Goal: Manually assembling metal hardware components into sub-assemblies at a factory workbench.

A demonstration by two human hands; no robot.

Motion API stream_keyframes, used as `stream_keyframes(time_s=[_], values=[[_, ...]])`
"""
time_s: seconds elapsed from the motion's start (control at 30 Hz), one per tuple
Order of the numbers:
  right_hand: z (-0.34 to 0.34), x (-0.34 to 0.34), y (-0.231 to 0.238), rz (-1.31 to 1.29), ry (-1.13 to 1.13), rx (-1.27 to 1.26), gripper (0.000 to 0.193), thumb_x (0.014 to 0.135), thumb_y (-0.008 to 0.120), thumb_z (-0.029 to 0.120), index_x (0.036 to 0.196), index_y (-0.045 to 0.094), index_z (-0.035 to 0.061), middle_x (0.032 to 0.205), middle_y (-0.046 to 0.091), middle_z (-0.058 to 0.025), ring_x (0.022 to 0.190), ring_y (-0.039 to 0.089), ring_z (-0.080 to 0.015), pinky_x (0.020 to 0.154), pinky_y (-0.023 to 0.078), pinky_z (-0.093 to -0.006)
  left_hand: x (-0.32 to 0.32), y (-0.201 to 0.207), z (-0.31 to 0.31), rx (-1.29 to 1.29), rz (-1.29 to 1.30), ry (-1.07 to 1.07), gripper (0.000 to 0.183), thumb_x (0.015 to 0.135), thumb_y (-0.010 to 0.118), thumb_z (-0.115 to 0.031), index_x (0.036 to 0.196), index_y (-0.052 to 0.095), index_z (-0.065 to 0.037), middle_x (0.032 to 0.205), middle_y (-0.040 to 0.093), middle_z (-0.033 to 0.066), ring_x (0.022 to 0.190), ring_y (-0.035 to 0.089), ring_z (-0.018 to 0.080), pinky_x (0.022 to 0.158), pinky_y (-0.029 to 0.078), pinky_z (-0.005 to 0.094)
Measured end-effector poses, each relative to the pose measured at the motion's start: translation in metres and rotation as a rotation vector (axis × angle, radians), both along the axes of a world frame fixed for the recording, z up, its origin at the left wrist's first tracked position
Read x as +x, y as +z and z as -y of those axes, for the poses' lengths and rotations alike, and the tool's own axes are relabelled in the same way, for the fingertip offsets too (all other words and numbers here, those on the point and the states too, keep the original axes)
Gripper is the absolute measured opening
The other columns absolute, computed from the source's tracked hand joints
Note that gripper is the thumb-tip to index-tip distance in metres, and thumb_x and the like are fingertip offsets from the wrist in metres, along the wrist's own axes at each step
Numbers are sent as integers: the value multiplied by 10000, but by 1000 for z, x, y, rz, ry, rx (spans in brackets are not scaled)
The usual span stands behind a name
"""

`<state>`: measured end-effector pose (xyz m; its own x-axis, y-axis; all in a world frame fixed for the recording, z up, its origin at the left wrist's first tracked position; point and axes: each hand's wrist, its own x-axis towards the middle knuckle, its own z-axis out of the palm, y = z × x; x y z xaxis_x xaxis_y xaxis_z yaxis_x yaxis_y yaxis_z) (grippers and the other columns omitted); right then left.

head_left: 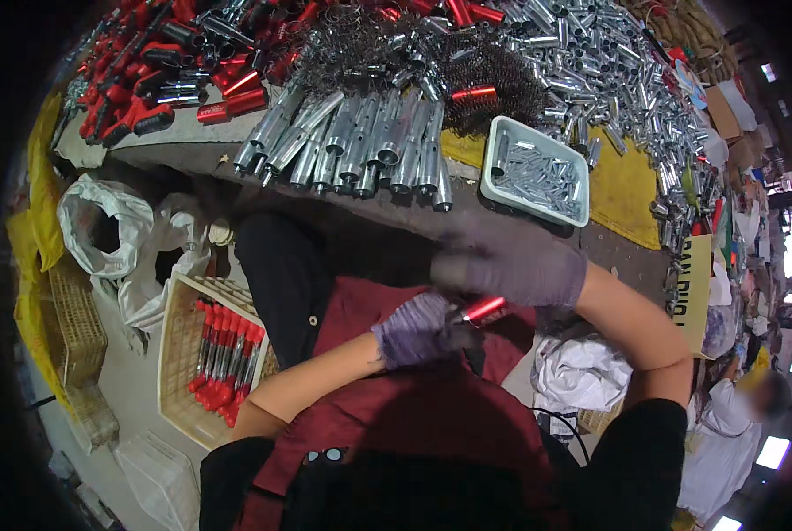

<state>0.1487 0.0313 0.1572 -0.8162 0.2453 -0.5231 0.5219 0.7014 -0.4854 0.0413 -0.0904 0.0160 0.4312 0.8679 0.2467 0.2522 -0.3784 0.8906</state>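
Observation:
Over my lap, my left hand (421,330) in a purple-grey glove is closed around a part with a shiny red metal sleeve (484,310). The part's other end is hidden in my fist. My right hand (506,265), gloved alike, hovers just beyond and above the red sleeve. It is smeared by motion, so I cannot make out its fingers or anything in them. Close ahead on the bench lies a bundle of silver metal tubes (356,146). A pale plastic tray (493,150) of small silver pins (542,174) stands to their right.
Red-and-black handled parts (139,119) are heaped at the bench's far left. Wiry metal springs (351,53) and loose silver sleeves (626,62) cover its back and right. Beside my left arm stands a cream crate (174,354) holding red-ended tools (227,354). Another person (723,425) is at the far right.

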Motion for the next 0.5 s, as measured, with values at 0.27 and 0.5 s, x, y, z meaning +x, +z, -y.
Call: stream_keyframes(time_s=[0.27,0.5], values=[[-87,-13,-26,-540,-623,499,313,856,528,286,1074,588,70,1059,583,-139,954,574,-316,835,454,-370,-24,22,5,-82,337,226,317,877,501,-268,1141,478,-94,774,543,71,606,533,164,572,461,292],[-182,16,-62,-150,-625,720,331,824,539,308,1074,563,92,1107,577,-132,1043,544,-303,892,417,-402,-51,-23,48,-923,1001,170,245,900,459,-243,1045,506,-51,904,522,87,799,526,145,663,466,296]])
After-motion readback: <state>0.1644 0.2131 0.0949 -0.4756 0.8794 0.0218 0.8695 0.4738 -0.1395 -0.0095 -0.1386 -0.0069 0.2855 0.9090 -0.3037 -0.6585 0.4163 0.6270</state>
